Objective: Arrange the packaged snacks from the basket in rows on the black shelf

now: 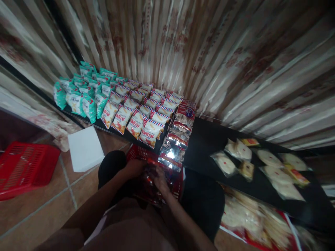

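Observation:
A red basket (180, 186) rests between my knees with dark, shiny red packets (149, 181) inside. Over its left part reaches my left hand (136, 168), its fingertips lost in shadow among the packets. My right hand (160, 179) lies over the packets with its fingers stretched forward, though blurred. Just beyond the basket, a column of dark red and silver snack packets (171, 153) runs across the black shelf (201, 139). To the left of that column stand rows of white snack bags (151, 130) with red and blue striped edges.
Teal snack bags (77, 103) fill the shelf's left end. Round pale packages (269, 157) and small yellow packs (246, 170) lie at right. Below is a box of pale packages (243, 216). A red basket (28, 167) and a white box (86, 149) sit on the floor; curtains (167, 42) hang behind.

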Available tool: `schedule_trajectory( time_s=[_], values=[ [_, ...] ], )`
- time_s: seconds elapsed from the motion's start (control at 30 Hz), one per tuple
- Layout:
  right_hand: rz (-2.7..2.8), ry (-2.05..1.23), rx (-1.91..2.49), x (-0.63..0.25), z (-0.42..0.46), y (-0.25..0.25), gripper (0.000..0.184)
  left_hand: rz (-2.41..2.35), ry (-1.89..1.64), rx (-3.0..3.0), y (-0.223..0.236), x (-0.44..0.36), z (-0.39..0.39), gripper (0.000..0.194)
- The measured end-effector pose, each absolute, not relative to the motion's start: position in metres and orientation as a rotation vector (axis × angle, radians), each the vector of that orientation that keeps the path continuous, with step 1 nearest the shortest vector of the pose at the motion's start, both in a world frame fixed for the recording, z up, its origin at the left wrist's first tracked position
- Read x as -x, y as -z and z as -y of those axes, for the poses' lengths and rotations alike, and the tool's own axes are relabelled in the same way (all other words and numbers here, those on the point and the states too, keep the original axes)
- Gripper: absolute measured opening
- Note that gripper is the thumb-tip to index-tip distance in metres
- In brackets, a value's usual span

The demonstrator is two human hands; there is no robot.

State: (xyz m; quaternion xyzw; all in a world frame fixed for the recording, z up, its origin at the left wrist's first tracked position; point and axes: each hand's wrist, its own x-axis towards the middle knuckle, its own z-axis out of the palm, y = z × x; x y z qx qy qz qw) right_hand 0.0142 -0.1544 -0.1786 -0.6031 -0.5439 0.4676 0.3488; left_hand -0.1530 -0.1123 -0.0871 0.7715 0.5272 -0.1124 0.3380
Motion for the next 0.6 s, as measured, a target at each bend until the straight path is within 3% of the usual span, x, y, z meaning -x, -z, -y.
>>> schedule_trajectory(
  time_s=[0.2, 0.33, 0.47, 0.6],
  values=[
    [1.385, -1.391, 1.43, -0.016, 0.176, 0.116, 0.027, -1.246, -0.095, -2.008, 0.03, 0.173, 0.111, 0.024],
    [1.399, -1.245, 1.474, -0.017, 0.182, 0.084, 0.033, -1.226, -0.373, -1.811, 0.003, 0.177, 0.112, 0.023],
    [1.324, -1.077, 1.502, -0.021, 0.179, 0.061, 0.036, -1.02, -0.709, -1.424, -0.006, 0.172, 0.111, 0.034],
    [1.106, -1.034, 1.534, -0.033, 0.172, 0.048, 0.038, -0.884, -0.77, -1.286, -0.001, 0.162, 0.116, 0.04]
  ],
)
